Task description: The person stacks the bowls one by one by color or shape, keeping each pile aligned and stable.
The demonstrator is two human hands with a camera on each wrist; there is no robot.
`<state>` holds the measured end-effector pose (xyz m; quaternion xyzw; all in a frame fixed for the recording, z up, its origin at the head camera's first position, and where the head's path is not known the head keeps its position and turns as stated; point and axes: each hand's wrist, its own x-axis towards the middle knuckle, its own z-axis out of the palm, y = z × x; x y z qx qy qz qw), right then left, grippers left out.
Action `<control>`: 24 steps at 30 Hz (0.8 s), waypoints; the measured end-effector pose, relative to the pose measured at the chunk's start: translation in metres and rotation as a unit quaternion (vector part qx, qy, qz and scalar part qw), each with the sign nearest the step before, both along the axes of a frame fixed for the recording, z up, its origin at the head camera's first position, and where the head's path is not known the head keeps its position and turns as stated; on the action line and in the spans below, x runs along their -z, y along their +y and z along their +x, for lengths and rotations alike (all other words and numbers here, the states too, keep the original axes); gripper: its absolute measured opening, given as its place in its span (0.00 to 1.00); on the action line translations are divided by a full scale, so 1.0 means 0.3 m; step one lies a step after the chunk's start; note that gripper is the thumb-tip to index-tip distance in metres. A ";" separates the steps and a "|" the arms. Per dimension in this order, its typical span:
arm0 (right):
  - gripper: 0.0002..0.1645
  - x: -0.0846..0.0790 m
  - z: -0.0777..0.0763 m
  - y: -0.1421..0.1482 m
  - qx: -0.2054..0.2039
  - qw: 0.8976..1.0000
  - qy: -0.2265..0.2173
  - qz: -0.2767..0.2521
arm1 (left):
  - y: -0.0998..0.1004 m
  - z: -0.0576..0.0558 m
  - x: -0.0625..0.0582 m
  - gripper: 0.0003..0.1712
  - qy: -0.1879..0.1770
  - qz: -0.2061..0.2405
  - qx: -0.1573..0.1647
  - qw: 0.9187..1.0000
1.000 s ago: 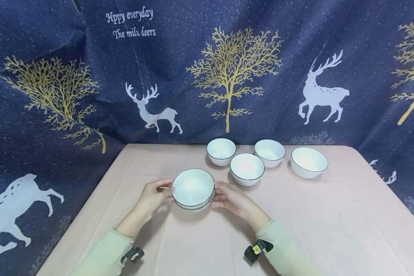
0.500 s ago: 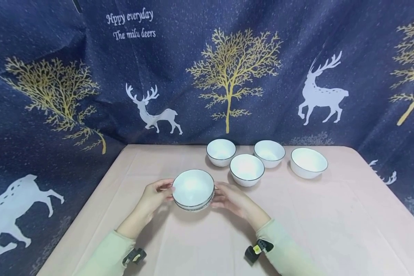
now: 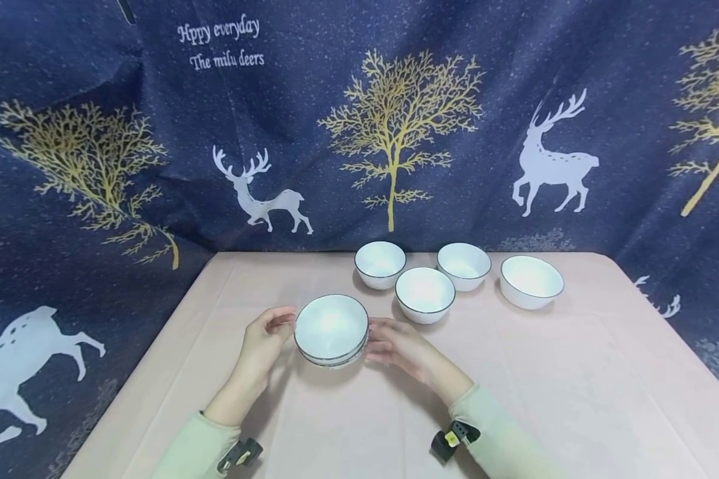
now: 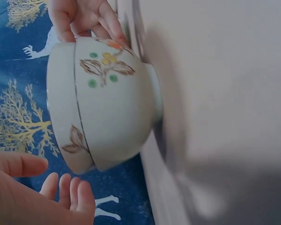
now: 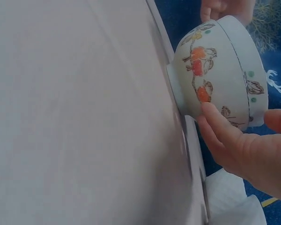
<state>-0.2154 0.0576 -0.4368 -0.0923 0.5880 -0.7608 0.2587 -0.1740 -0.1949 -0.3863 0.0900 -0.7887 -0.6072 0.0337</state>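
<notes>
Two nested white bowls (image 3: pixel 332 327) with dark rims stand on the pink tablecloth in the head view. In the wrist views the lower bowl (image 4: pixel 114 108) shows painted brown leaves, green dots and orange-red birds or blossoms. My left hand (image 3: pixel 263 342) is just left of the stack, its thumb and fingers apart from the bowls in the left wrist view. On the other side, my right hand (image 3: pixel 404 349) has fairly straight fingers (image 5: pixel 220 124) against the lower bowl's wall, the thumb close to the upper rim.
Several more white bowls stand separately at the back: one at back left (image 3: pixel 380 265), one nearer (image 3: pixel 425 296), one behind it (image 3: pixel 463 266) and one at right (image 3: pixel 531 283). A dark blue cloth (image 3: pixel 335 80) with deer and trees hangs behind the table.
My left hand has let go of the stacked bowls and drawn slightly away to the left. The bowls stay put on the table; the head view has shifted a little.
</notes>
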 end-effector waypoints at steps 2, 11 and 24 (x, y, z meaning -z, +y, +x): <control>0.31 -0.002 0.004 0.004 0.000 1.000 0.003 0.001 | 0.007 0.005 -0.003 0.21 0.007 -0.001 -0.006 1.000; 0.28 -0.022 0.020 0.045 0.014 1.000 0.005 -0.006 | 0.067 0.026 -0.040 0.19 0.064 0.049 -0.031 0.996; 0.28 -0.056 0.030 0.151 0.029 0.997 0.075 0.023 | 0.153 0.043 -0.087 0.18 0.099 0.074 -0.021 0.992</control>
